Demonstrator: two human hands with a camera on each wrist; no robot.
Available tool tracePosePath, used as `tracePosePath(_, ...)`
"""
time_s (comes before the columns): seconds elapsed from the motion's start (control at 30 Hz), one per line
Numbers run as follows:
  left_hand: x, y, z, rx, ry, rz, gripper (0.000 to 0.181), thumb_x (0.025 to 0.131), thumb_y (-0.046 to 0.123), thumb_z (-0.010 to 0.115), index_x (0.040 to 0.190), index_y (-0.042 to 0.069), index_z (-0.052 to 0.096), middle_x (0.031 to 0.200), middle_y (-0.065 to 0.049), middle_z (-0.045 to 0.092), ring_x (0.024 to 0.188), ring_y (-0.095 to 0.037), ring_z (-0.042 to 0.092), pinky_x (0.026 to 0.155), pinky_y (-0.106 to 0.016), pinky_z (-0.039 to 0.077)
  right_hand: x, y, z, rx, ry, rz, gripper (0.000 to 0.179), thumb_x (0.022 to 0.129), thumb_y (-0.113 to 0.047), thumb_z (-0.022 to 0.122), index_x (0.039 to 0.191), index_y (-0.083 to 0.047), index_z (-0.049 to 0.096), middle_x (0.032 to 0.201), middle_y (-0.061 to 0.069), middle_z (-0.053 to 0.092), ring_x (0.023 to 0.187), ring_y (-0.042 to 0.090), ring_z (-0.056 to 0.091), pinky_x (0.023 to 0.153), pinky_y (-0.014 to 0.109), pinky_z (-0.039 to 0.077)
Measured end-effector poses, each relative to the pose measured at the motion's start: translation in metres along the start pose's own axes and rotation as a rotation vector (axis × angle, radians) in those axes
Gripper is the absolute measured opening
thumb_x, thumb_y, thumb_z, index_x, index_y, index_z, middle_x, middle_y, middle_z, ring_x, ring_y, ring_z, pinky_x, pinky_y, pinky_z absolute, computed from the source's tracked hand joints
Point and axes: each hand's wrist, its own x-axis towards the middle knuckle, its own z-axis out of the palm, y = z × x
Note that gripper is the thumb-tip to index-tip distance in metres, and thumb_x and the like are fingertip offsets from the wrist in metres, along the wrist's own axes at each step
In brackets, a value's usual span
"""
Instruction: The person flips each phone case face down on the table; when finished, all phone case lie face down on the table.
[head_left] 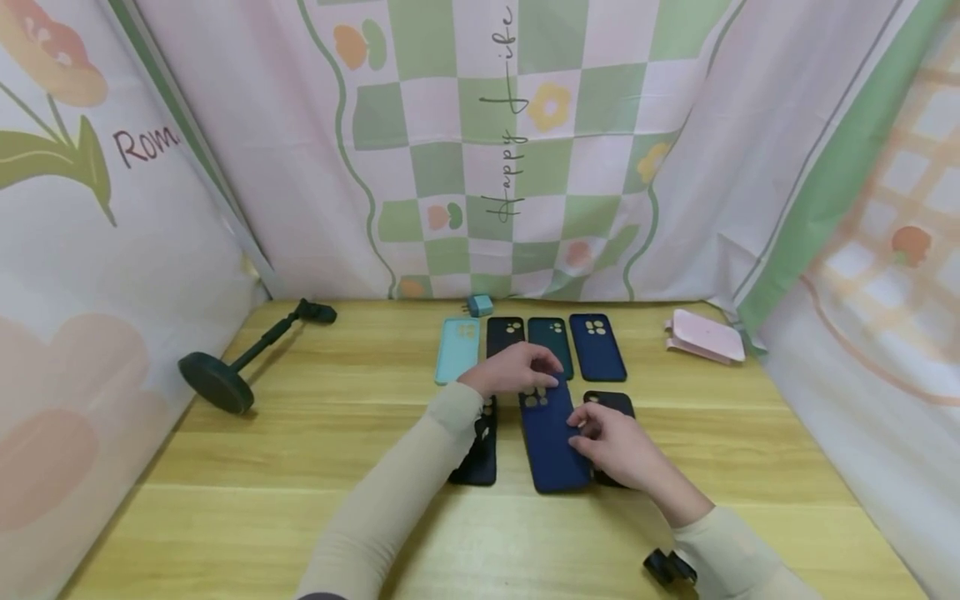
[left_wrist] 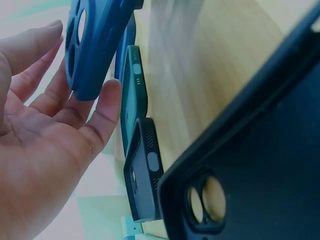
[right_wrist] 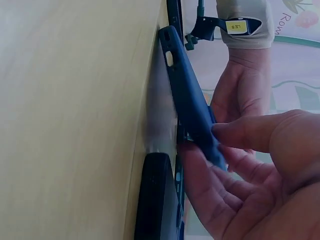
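A dark blue phone case (head_left: 553, 442) slants off the table between both hands, its camera cutouts toward the back. My left hand (head_left: 517, 369) holds its upper end, and the left wrist view shows fingers around that end (left_wrist: 97, 50). At the right edge, my right hand (head_left: 611, 442) pinches the case (right_wrist: 187, 90) between thumb and fingers. Whether its near end touches the table, I cannot tell. A black case (head_left: 611, 404) lies partly hidden behind the right hand. Another black case (head_left: 480, 458) lies left of the blue one, partly covered by the left forearm.
Along the back lie a light blue case (head_left: 456, 354), a black case (head_left: 505, 329), a dark green case (head_left: 551, 329) and a navy case (head_left: 597, 347). Behind them sits a blue charger plug (head_left: 480, 306). A black stand (head_left: 217, 383) is at left, a pink holder (head_left: 705, 335) at right.
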Motion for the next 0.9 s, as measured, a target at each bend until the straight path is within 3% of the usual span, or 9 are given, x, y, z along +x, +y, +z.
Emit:
tracePosePath(0.33,0.001,-0.004,0.010,-0.005,-0.048,-0.033,0.025,0.096,0.026,0.065,0.118,0.014,0.069,0.102,0.013,0.065,0.090,-0.005,0.061,0.080,-0.025,0.049,0.005,0.006,0.000,0.043,-0.047,0.060,0.026,0.089,-0.004,0.067,0.115,-0.001,0.062,0.104,0.013,0.065,0.072,0.018,0.064,0.058,0.033,0.055)
tracePosePath(0.57,0.002,-0.008,0.013,0.039,-0.048,-0.049,0.024,0.096,0.026,0.065,0.118,0.015,0.069,0.104,0.013,0.066,0.096,-0.003,0.059,0.083,-0.025,0.049,0.008,0.008,-0.001,0.045,-0.052,0.058,0.027,0.090,-0.007,0.067,0.116,0.000,0.062,0.106,0.013,0.065,0.073,0.018,0.064,0.059,0.033,0.055)
tracePosePath(0.77,-0.004,-0.005,0.009,0.085,-0.043,-0.029,0.024,0.098,0.026,0.063,0.119,0.015,0.069,0.107,0.012,0.066,0.097,-0.002,0.059,0.086,-0.025,0.048,0.008,0.007,-0.001,0.027,-0.042,0.050,0.027,0.091,-0.010,0.066,0.116,-0.001,0.062,0.104,0.011,0.064,0.071,0.019,0.064,0.059,0.032,0.054)
tracePosePath(0.9,-0.016,-0.007,0.000,0.099,-0.016,0.003,0.024,0.098,0.025,0.062,0.118,0.014,0.069,0.107,0.012,0.066,0.097,-0.002,0.059,0.086,-0.025,0.048,0.009,0.001,-0.002,-0.001,-0.036,0.049,0.028,0.092,-0.014,0.066,0.117,-0.003,0.062,0.104,0.010,0.064,0.070,0.018,0.063,0.061,0.032,0.054)
